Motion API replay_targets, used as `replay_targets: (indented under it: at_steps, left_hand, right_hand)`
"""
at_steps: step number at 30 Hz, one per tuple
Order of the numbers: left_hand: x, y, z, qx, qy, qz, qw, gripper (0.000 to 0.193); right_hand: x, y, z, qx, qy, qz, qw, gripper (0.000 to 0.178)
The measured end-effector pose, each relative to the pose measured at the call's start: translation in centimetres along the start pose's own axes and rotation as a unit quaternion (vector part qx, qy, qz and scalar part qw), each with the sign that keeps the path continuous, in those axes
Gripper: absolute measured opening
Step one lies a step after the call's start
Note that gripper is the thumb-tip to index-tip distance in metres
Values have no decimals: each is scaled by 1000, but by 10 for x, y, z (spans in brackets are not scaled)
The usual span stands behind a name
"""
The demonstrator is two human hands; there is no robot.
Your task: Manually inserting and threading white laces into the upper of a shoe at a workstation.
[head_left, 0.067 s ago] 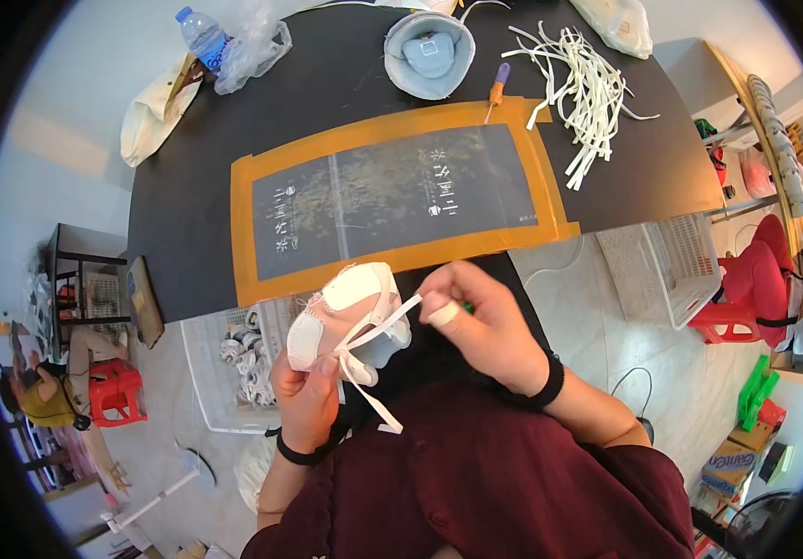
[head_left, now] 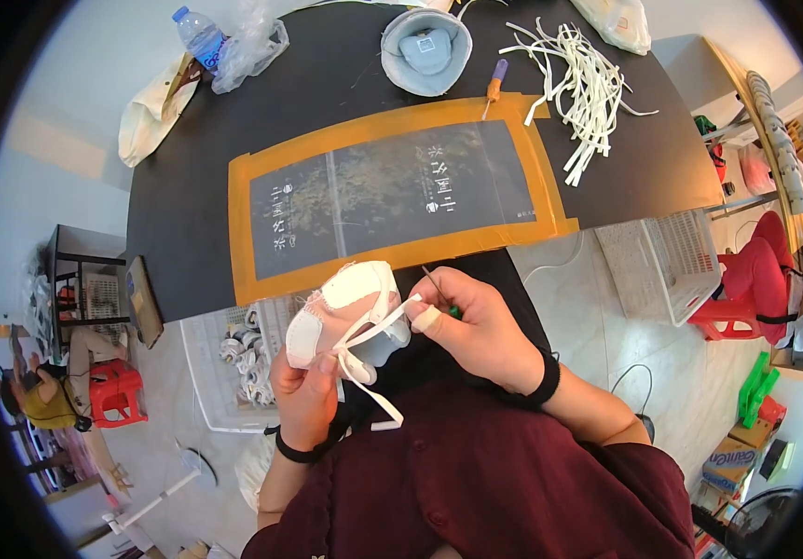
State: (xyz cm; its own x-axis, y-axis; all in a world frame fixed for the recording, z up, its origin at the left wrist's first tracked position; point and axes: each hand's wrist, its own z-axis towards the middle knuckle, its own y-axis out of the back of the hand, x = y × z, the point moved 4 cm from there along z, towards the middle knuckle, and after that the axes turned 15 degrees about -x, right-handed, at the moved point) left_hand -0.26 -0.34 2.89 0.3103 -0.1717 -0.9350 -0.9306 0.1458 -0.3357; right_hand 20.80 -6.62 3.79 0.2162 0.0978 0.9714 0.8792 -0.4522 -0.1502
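A small pale pink and white shoe is held up in front of my body, just past the table's near edge. My left hand is closed on its lower left side, thumb on top. A flat white lace runs through the shoe; one loose end hangs down below it. My right hand pinches the other end of the lace between thumb and finger, right of the shoe. Within the same hand sits a thin tool with a green handle, its dark metal shaft poking out above the fingers.
A tape-edged dark mat covers the middle of the black table. Beyond it are a pale round container, an orange-and-purple-handled tool, a pile of white laces and a water bottle. White crates stand below.
My right hand has turned and moved slightly left and down along the lace, so the tool's shaft now shows. The lace's hanging end has shifted slightly. My left hand and the shoe stay nearly still.
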Motion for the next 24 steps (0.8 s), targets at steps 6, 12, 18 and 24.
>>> replay_targets:
  at_steps: [6,12,18,24]
  left_hand:
    - [7,7,3,24,21,-36,999,36]
    - [13,14,4,-33,62,-44,997,35]
    - [-2,12,11,-30,35,-5,999,31]
    - [-66,-23,33,159,76,274,946,21]
  right_hand:
    - [-7,-1,0,3,0,60,998,4]
    - [-14,0,0,4,-10,50,999,3]
    - [-2,24,13,-90,84,29,992,8]
    - [64,-4,22,53,357,-186,914,29]
